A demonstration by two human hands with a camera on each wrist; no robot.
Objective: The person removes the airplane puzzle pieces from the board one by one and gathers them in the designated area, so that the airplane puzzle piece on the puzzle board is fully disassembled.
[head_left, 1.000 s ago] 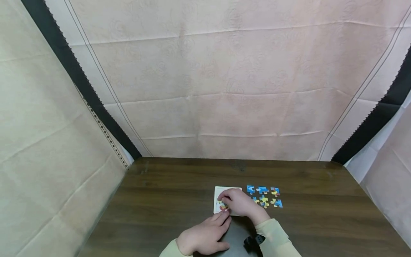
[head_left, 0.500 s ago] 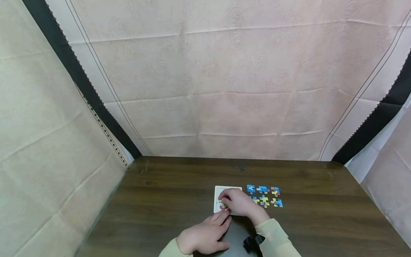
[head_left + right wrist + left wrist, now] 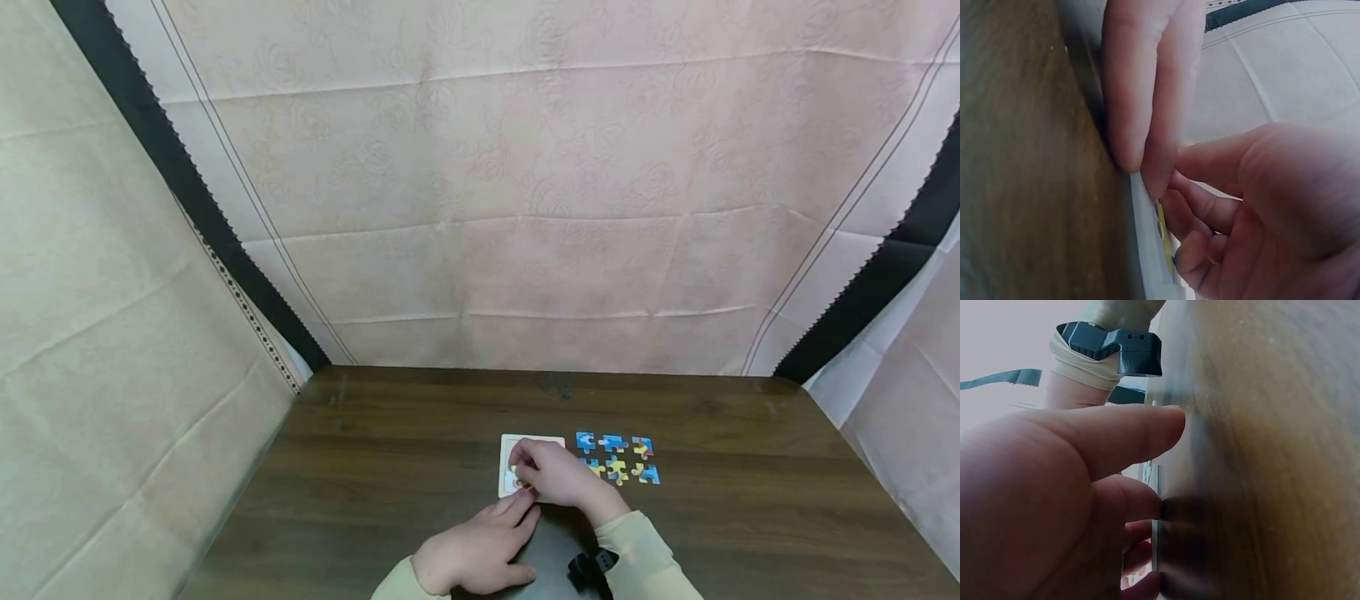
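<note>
A white-rimmed puzzle board (image 3: pixel 505 467) lies on the table, partly covered by both hands. My right hand (image 3: pixel 561 477) reaches over it with curled fingers, the thumb and fingertips pinching a puzzle piece. A yellow piece edge (image 3: pixel 1165 236) shows at those fingertips in the right wrist view, low against the board. My left hand (image 3: pixel 480 546) lies palm down with fairly straight fingers, its fingertips on the near edge of the board. The thumb of that hand (image 3: pixel 1047 487) stands apart from the fingers in the left wrist view. Most of the held piece is hidden by the fingers.
Several loose blue and yellow puzzle pieces (image 3: pixel 617 468) lie in two rows right of the board. A dark grey surface (image 3: pixel 551 550) lies below the hands, between the forearms. The brown wooden table (image 3: pixel 375 467) ends at a pale cloth backdrop (image 3: pixel 525 208).
My right fingers have shifted slightly over the board, and less of the coloured piece shows beneath them. My left hand stays in place at the near edge.
</note>
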